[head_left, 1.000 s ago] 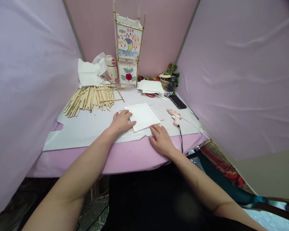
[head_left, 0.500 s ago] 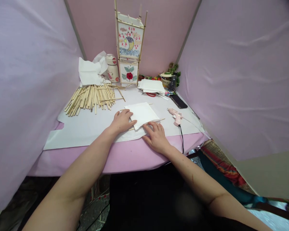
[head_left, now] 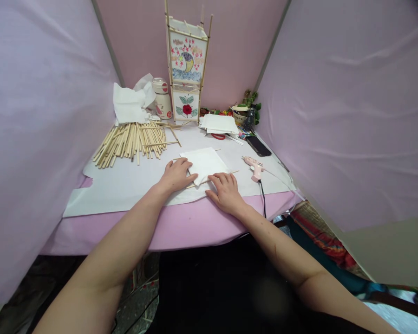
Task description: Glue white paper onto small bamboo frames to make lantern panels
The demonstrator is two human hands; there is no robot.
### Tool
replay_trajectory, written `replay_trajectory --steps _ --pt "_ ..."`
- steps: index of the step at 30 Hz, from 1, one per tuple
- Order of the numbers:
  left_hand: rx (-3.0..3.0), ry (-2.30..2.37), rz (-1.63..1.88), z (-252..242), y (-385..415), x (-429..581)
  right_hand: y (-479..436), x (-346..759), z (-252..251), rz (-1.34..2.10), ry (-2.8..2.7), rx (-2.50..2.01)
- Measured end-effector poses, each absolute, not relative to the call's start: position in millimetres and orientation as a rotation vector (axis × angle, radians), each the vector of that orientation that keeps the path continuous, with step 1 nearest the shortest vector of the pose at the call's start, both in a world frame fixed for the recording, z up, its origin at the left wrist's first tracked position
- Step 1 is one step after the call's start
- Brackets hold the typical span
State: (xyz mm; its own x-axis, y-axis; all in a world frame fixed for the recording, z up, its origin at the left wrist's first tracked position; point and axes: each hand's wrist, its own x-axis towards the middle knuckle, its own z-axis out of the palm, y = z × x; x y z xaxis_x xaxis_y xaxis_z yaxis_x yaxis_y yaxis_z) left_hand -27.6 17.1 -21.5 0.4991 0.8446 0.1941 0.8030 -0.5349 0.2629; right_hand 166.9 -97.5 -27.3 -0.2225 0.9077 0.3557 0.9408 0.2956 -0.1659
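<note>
Head cam feed: I've got the white sheet (head_left: pixel 207 163) lying on a thin stick frame (head_left: pixel 234 172) near the front edge of the table (head_left: pixel 188 227), stick ends poking out past it on the left and right. Left hand (head_left: pixel 176 175) is flat at the sheet's left edge, fingers spread, thumb lying on the paper, nothing grasped. Right hand (head_left: pixel 225 191) is at the sheet's near right edge, palm down, fingertips on the border by the near stick, thumb apart from them and closer to me. From this angle I can't tell whether those fingertips pinch the edge or only press it. Right of the sheet, well apart: pink glue gun (head_left: pixel 254 168), cord (head_left: pixel 264 204) running off the table front. Phone (head_left: pixel 258 146) is right of the sheet and further back. Behind the sheet, slightly right: paper stack (head_left: pixel 218 124), red-handled scissors (head_left: pixel 218 137) partly under it, bowl (head_left: pixel 239 118) beyond. Straight back and a bit left of the sheet stands the tall lantern (head_left: pixel 186 76), moon panel above, rose panel below. Left of the sheet and further back: big stick pile (head_left: pixel 130 144), tissue (head_left: pixel 128 104) at its far end, bottle (head_left: pixel 162 104) beside that. White liner (head_left: pixel 118 188) runs under the sheet.
</note>
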Motion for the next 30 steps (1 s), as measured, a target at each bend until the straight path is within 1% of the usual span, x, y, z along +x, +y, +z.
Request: replay_trajectory --steps 9,16,22,30 --pt "2.592 1.441 0.460 -22.3 17.4 -27.8 -92.9 162.0 -26.4 -0.133 -2.175 -1.683" --pt "2.546 1.417 0.460 -20.5 18.2 -29.6 -107.5 161.4 -32.3 -0.159 -2.149 -1.591" --pt "2.487 1.339 0.413 -18.1 24.6 -36.6 -111.6 153.6 -31.7 -0.111 -2.224 -1.499" --pt "2.456 1.290 0.344 -11.6 24.1 -40.6 -109.0 149.2 -32.5 -0.100 -2.267 -1.485"
